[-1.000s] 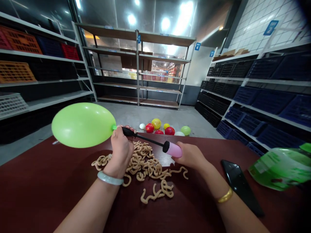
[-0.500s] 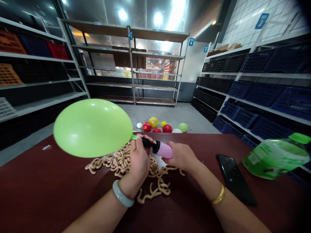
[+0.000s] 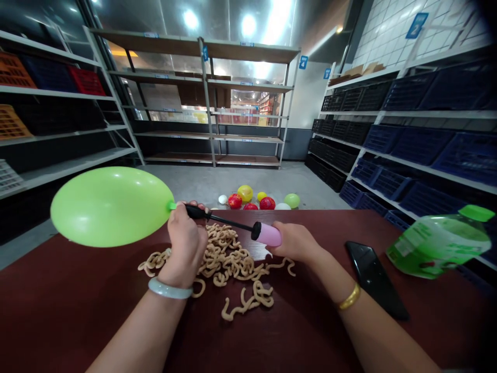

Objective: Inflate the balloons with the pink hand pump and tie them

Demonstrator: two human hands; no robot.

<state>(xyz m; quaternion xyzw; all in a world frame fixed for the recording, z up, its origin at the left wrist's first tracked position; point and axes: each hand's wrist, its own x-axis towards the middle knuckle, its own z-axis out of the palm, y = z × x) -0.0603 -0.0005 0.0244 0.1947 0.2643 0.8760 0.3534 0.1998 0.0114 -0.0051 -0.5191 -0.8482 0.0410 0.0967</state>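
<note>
A large light-green balloon [image 3: 112, 206], inflated, sits on the nozzle of a hand pump [image 3: 269, 234] with a pink barrel and black ends. My left hand [image 3: 187, 238] is closed around the balloon's neck and the pump's black nozzle end. The pink barrel is gripped in my right hand [image 3: 295, 241]. Between the hands the pump's thin black rod shows, drawn out. Below them a heap of beige, curly, worm-like pieces [image 3: 227, 254] lies on the dark red table [image 3: 310, 331]. Part of a white sheet [image 3: 261, 252] shows by the heap.
To the right lie a black phone [image 3: 375, 280] and a bottle of green liquid [image 3: 437, 246]. Several small balloons [image 3: 245, 194] rest on the floor beyond the table. Shelves with dark crates [image 3: 407, 147] line the right side; a rack [image 3: 212, 134] stands at the back.
My left hand has moved left with the balloon and nozzle end, away from my right hand, so the pump's rod is now exposed. The right hand has barely moved.
</note>
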